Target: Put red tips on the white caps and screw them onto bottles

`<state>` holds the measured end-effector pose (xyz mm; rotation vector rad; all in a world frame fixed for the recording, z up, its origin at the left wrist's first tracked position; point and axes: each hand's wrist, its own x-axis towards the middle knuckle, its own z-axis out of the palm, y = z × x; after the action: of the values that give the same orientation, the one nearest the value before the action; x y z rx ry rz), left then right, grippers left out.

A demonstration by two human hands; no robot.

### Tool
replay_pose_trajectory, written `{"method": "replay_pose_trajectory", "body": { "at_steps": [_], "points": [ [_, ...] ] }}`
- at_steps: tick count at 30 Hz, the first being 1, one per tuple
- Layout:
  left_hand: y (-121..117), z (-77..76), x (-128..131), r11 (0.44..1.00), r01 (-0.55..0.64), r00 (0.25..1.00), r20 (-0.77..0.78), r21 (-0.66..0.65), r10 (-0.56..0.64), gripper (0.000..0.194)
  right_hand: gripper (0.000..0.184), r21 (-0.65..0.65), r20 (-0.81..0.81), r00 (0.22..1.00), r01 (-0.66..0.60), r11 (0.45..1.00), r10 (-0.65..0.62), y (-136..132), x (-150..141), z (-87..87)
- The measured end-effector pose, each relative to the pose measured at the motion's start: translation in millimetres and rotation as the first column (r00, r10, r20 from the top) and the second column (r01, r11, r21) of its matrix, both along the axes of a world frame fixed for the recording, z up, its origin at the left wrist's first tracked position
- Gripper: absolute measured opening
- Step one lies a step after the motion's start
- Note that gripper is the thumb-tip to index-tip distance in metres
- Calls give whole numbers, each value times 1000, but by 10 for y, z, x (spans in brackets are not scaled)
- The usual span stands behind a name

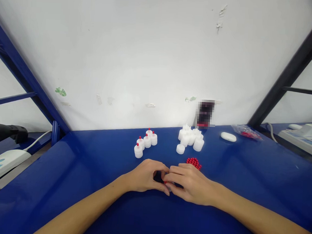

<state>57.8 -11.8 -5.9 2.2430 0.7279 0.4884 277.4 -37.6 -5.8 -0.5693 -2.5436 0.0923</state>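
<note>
My left hand (pixel 148 176) curves in a C, its thumb and fingers meeting my right fingertips low over the table. My right hand (pixel 190 183) is closed in a pinch, with a small red cap (pixel 165 182) showing at its fingertips. A pale, translucent piece shows beneath the right fingers; its shape is mostly hidden. Just beyond the right hand lies a cluster of small red caps (pixel 193 163). Several white round bottle lids with red tips (pixel 138 151) stand upright beyond the left hand. A group of plain white lids (pixel 190 136) is piled farther back, one lid (pixel 180 148) lying in front.
The blue table (pixel 109 212) meets a white wall at the back. A white oval case (pixel 228 137) and a clear bag with red pieces (pixel 246 132) lie at right. A pixelated dark object (pixel 205 113) leans by the wall. Power strips (pixel 5 163) flank both sides.
</note>
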Motion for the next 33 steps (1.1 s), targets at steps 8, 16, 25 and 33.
{"method": "replay_pose_trajectory", "body": {
  "at_steps": [8,16,25,33],
  "points": [
    [-8,21,-29,998,59,998,35,-16,-58,44,11,-46,-95,995,2,999,-7,-3,79,82],
    [-2,61,-51,994,110,994,-2,9,-110,36,12,-42,-23,1000,-2,999,1,14,103,75],
    [-58,63,-29,992,64,998,-25,108,-62,44,11,-106,15,1000,21,994,-20,18,90,112],
    [-103,45,15,997,-23,1000,-18,80,25,28,10,-124,31,999,41,991,-38,8,90,95]
  ]
}}
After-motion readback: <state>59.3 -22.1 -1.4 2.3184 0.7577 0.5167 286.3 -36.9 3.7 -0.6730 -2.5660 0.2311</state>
